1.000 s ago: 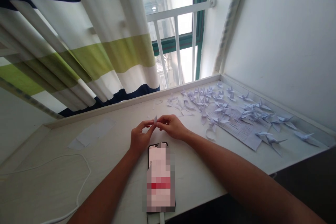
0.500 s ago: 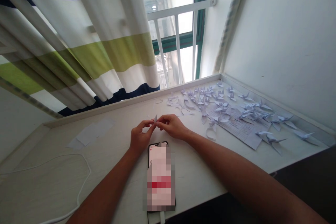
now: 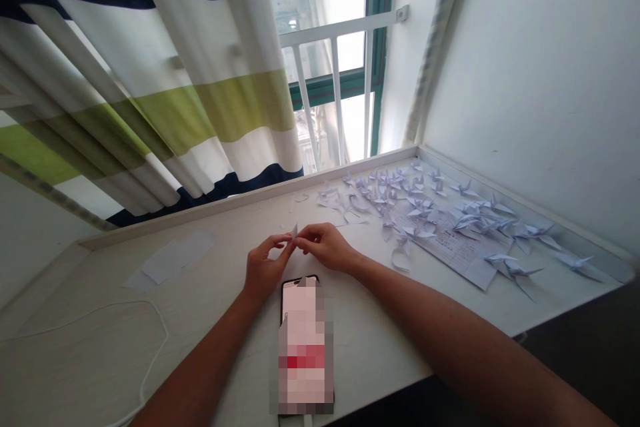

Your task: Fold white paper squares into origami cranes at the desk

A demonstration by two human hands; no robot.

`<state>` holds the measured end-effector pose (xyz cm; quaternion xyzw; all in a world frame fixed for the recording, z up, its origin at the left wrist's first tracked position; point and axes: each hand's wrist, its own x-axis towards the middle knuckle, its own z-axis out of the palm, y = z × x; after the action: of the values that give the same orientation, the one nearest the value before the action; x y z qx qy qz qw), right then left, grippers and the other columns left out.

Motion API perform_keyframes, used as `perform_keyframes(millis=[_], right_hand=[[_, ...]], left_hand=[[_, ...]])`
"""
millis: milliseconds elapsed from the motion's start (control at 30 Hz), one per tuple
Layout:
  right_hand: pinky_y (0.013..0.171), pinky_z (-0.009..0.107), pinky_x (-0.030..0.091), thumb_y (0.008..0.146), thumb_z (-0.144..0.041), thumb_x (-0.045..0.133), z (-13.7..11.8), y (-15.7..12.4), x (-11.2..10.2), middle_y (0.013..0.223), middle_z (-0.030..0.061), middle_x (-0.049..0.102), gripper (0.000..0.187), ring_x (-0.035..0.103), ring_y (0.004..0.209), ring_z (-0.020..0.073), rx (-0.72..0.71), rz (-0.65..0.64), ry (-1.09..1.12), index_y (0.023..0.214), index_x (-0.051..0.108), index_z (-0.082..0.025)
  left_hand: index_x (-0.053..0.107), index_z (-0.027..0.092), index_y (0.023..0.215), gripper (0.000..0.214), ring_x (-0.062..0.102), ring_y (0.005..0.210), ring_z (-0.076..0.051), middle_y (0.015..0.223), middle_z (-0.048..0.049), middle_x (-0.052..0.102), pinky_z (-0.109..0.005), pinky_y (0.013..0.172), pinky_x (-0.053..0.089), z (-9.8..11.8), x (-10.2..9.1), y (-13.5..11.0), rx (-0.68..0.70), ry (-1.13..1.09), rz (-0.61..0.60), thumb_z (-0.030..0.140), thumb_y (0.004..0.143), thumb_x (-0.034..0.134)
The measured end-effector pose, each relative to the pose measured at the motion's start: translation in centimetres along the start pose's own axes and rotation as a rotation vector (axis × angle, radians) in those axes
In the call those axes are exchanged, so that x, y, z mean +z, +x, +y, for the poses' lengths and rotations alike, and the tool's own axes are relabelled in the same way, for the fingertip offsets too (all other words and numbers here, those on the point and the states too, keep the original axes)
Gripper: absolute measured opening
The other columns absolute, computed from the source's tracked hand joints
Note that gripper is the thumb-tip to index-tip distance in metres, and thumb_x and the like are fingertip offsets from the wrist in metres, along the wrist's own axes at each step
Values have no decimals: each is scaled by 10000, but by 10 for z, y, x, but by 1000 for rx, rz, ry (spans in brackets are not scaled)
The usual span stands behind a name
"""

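Between my two hands, just beyond the top of the phone, stands a small folded piece of white paper (image 3: 294,232) with a pointed tip upward. My left hand (image 3: 267,263) pinches it from the left with thumb and fingers. From the right, my right hand (image 3: 324,245) closes its fingertips on the same paper. Its lower part is hidden by the fingers. Many folded paper cranes (image 3: 423,203) lie in a spread to the right of my hands. A phone (image 3: 303,347) with a blurred-out screen lies below my hands, a cable at its lower end.
Loose white paper sheets (image 3: 167,260) lie on the left of the white desk (image 3: 215,347). A white cable (image 3: 150,307) curves nearby. Paper strips (image 3: 345,203) and a printed sheet (image 3: 463,253) lie among the cranes. A raised ledge (image 3: 200,213) runs along the back, below a striped curtain (image 3: 215,100).
The view has shifted slightly, so everything sits a little lower in the picture. Both hands keep their pinch on the folded paper, with hardly any movement.
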<state>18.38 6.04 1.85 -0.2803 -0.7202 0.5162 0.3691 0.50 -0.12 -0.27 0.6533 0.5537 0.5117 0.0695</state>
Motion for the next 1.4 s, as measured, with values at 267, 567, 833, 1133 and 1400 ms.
perform_keyframes(millis=[267, 567, 833, 1133, 1400], right_hand=[[677, 279, 521, 873, -341, 696, 2, 1, 0, 782, 63, 753, 209, 682, 690, 167, -6, 13, 11, 881, 769, -146], [673, 278, 518, 872, -354, 700, 4, 2, -1, 776, 61, 748, 221, 678, 689, 165, -14, 7, 5, 887, 763, -143], [669, 271, 513, 877, -367, 695, 4, 2, 0, 771, 50, 741, 223, 672, 680, 159, -3, 13, 3, 862, 752, -151], [680, 283, 524, 880, -366, 692, 3, 3, -1, 808, 58, 751, 221, 691, 694, 167, -8, -5, -17, 885, 746, -151], [670, 275, 525, 884, -329, 687, 5, 2, 1, 835, 66, 757, 194, 698, 694, 164, 18, 7, -22, 906, 740, -144]], left_hand=[[763, 234, 1018, 253, 765, 915, -232, 1049, -55, 793, -384, 771, 661, 2, -2, 1, 24, -74, -25, 438, 874, 725], [765, 229, 997, 235, 766, 921, -227, 1024, -52, 797, -372, 767, 665, 5, -3, 2, 30, -62, -33, 428, 878, 726], [765, 223, 973, 271, 764, 879, -224, 1010, -55, 796, -371, 752, 663, 1, 0, 1, 29, -51, 5, 468, 865, 725], [758, 220, 976, 241, 763, 869, -210, 1022, -50, 795, -357, 755, 661, 5, -1, 0, 13, -52, -6, 437, 876, 723], [755, 216, 977, 232, 769, 881, -219, 1026, -54, 797, -358, 754, 660, 5, -1, 0, -15, -61, -22, 422, 874, 730]])
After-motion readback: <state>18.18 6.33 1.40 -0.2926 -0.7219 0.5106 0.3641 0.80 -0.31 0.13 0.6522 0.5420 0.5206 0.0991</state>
